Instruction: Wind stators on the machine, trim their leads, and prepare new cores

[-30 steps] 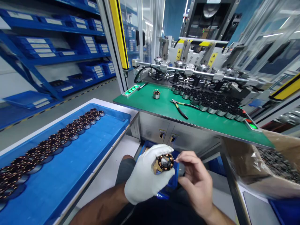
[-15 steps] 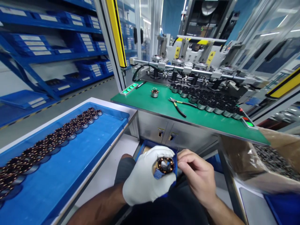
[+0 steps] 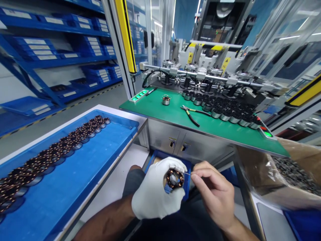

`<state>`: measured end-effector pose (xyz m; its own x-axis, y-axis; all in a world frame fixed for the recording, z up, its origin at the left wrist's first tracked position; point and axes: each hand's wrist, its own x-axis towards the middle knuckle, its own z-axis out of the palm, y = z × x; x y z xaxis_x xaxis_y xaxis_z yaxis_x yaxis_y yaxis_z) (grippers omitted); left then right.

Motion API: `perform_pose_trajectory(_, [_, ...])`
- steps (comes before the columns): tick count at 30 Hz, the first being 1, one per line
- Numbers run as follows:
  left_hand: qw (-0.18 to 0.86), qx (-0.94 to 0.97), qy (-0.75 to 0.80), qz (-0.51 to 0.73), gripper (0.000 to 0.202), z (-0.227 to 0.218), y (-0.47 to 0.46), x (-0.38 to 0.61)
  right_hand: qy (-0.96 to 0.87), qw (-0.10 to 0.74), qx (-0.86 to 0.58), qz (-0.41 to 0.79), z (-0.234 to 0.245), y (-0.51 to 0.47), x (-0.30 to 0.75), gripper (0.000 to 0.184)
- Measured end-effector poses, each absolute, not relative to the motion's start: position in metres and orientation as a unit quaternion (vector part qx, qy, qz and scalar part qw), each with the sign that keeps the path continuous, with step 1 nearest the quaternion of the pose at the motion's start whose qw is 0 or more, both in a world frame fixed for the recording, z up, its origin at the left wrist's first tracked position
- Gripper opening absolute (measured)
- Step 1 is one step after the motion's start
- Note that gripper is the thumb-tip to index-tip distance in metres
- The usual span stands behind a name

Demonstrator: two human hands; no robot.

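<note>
My left hand (image 3: 160, 189), in a white glove, is wrapped round a copper-wound motor stator (image 3: 175, 178), its ring of coils facing up toward me. My bare right hand (image 3: 213, 192) is just to the right, thumb and forefinger pinched on a thin wire end (image 3: 187, 173) that runs out from the stator's right side. Part of the stator's rim is hidden by the glove. Below both hands, a blue bin (image 3: 187, 187) shows partly at my lap.
Ahead, a green mat (image 3: 155, 108) bears a single wound stator (image 3: 166, 99), cutting pliers (image 3: 192, 113) and rows of black-topped stators (image 3: 220, 105) before a winding machine (image 3: 200, 72). Wound stators fill one side of a blue tray (image 3: 100, 160) at left. A carton (image 3: 283, 187) of parts stands right.
My right hand has shifted slightly right and down, and the wire now shows stretched between it and the stator. The stator has turned and moved a little left in my left hand.
</note>
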<state>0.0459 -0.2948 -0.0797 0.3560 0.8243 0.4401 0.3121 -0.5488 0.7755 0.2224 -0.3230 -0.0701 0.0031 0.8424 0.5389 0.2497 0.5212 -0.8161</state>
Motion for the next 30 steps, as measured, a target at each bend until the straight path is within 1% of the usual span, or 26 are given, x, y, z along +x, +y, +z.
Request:
perform_pose_trajectory(3, [0.313,0.75,0.372,0.448,0.04,-0.076,-0.298,0.047,-0.685,0.6,-0.366,0.191,-0.075,-0.334,0.217,0.024])
perform_pose_trajectory(5, [0.36,0.729,0.359,0.458,0.036,-0.072,-0.299,0.046,-0.714,0.6,-0.319,0.168,-0.078,-0.337,0.217,0.033])
perform_pose_trajectory(7, [0.424,0.709,0.338,0.451,0.03,-0.07,-0.298,0.045,-0.727,0.591,-0.301,0.179,-0.079,-0.335,0.222,0.035])
perform_pose_trajectory(9, [0.494,0.691,0.309,0.427,0.024,-0.071,-0.296,0.043,-0.733,0.576,-0.301,0.203,-0.077,-0.328,0.231,0.032])
perform_pose_trajectory(12, [0.615,0.645,0.264,0.367,0.025,-0.076,-0.293,0.043,-0.77,0.519,-0.277,0.248,-0.069,-0.313,0.243,0.038])
perform_pose_trajectory(13, [0.652,0.624,0.253,0.349,0.026,-0.077,-0.292,0.045,-0.788,0.493,-0.255,0.266,-0.065,-0.307,0.245,0.036])
perform_pose_trajectory(16, [0.699,0.594,0.242,0.317,0.031,-0.08,-0.289,0.051,-0.827,0.447,-0.187,0.283,-0.053,-0.297,0.246,0.017])
perform_pose_trajectory(18, [0.717,0.588,0.235,0.291,0.035,-0.078,-0.286,0.052,-0.842,0.449,-0.177,0.242,-0.047,-0.299,0.243,0.012])
perform_pose_trajectory(19, [0.721,0.59,0.233,0.28,0.036,-0.076,-0.284,0.052,-0.847,0.455,-0.187,0.201,-0.045,-0.302,0.241,0.01])
perform_pose_trajectory(21, [0.693,0.617,0.24,0.286,0.033,-0.071,-0.284,0.05,-0.852,0.464,-0.223,0.093,-0.043,-0.312,0.237,0.012])
perform_pose_trajectory(24, [0.537,0.688,0.292,0.391,0.029,-0.064,-0.289,0.05,-0.833,0.479,-0.272,-0.052,-0.046,-0.328,0.233,0.015])
perform_pose_trajectory(26, [0.451,0.702,0.32,0.448,0.033,-0.062,-0.294,0.052,-0.815,0.489,-0.295,-0.102,-0.05,-0.335,0.231,0.015])
perform_pose_trajectory(30, [0.384,0.699,0.344,0.496,0.044,-0.066,-0.3,0.056,-0.791,0.498,-0.332,-0.129,-0.056,-0.338,0.224,0.021])
